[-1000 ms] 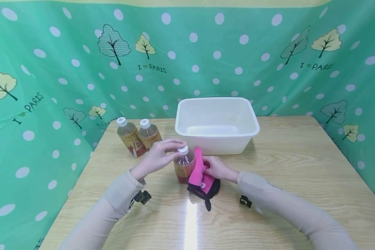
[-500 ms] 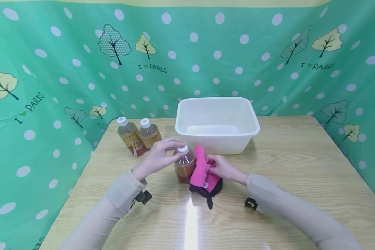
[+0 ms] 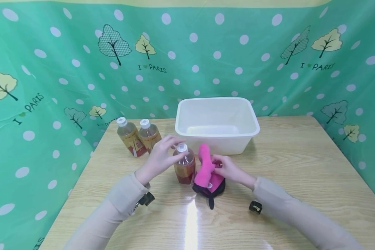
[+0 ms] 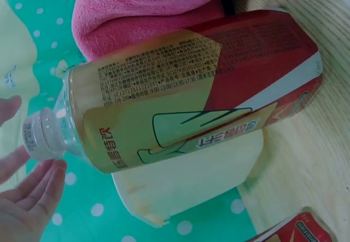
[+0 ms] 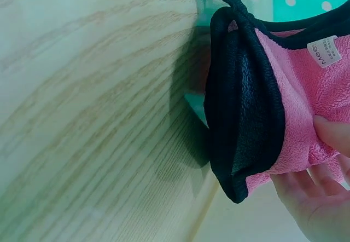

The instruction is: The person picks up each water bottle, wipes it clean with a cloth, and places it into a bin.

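Note:
A bottle of amber drink (image 3: 185, 170) with a white cap stands upright on the table. My left hand (image 3: 162, 152) is at its cap, thumb in front and fingers behind, spread around it; in the left wrist view one fingertip shows a gap from the cap (image 4: 42, 135). To the bottle's right, my right hand (image 3: 226, 167) pinches a bunched pink towel (image 3: 206, 170) with black trim and a black hanging loop. In the right wrist view the thumb presses the plush fabric (image 5: 295, 105) below a white label, and the fingers are partly hidden beneath it.
A white plastic tub (image 3: 212, 144) stands behind the bottle and towel. Two similar bottles stand at the back left, one bottle (image 3: 132, 139) beside the other (image 3: 150, 136). A green dotted curtain (image 3: 193, 45) hangs behind the wooden table (image 3: 293, 166).
My right hand has moved right with the towel, drawing it away from the bottle. My left fingers have loosened from the cap, which shows more fully. The bottle stays almost where it was.

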`<action>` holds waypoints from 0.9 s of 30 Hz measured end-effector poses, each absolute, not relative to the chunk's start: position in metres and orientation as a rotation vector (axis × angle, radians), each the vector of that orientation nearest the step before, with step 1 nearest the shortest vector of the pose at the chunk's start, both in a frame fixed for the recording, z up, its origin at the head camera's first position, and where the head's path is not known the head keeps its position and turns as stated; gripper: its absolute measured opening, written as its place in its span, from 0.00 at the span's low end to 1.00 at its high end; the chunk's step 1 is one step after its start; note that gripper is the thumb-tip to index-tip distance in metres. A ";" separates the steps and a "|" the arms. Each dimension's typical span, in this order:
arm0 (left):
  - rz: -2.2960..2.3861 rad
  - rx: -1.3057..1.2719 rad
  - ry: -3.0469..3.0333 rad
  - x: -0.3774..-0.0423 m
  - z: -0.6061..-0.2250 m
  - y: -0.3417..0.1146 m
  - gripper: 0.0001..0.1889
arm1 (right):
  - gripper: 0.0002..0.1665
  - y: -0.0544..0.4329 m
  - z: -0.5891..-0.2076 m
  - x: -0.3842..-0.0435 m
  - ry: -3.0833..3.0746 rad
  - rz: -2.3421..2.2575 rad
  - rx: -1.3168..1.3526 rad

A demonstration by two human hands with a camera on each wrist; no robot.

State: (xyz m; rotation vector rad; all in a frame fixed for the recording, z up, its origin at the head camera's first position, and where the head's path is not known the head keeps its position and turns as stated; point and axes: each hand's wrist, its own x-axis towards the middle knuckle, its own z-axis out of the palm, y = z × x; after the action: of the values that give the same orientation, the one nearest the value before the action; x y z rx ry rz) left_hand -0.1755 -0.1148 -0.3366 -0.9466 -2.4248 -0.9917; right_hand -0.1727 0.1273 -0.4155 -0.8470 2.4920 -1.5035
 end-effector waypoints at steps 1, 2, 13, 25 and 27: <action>-0.982 -0.934 -2.428 -0.175 -0.336 -0.114 0.19 | 0.08 0.128 -0.415 -0.172 2.495 -1.503 -0.839; -0.981 -0.923 -2.429 -0.174 -0.336 -0.113 0.19 | 0.08 0.129 -0.415 -0.172 2.495 -1.504 -0.833; -0.985 -0.868 -2.442 -0.172 -0.338 -0.108 0.19 | 0.07 0.136 -0.412 -0.168 2.449 -1.551 -0.801; -1.019 -0.863 -2.436 -0.174 -0.339 -0.107 0.16 | 0.08 0.144 -0.407 -0.167 2.469 -1.554 -0.788; -1.026 -0.881 -2.424 -0.174 -0.338 -0.108 0.16 | 0.09 0.145 -0.406 -0.168 2.466 -1.552 -0.776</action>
State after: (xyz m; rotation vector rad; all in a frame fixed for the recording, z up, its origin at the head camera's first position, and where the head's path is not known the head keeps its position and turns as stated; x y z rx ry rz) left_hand -0.1739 -0.1076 -0.3379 -0.8807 -2.4240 -1.0263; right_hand -0.1676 0.1450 -0.4061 -0.7760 2.4659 -1.5518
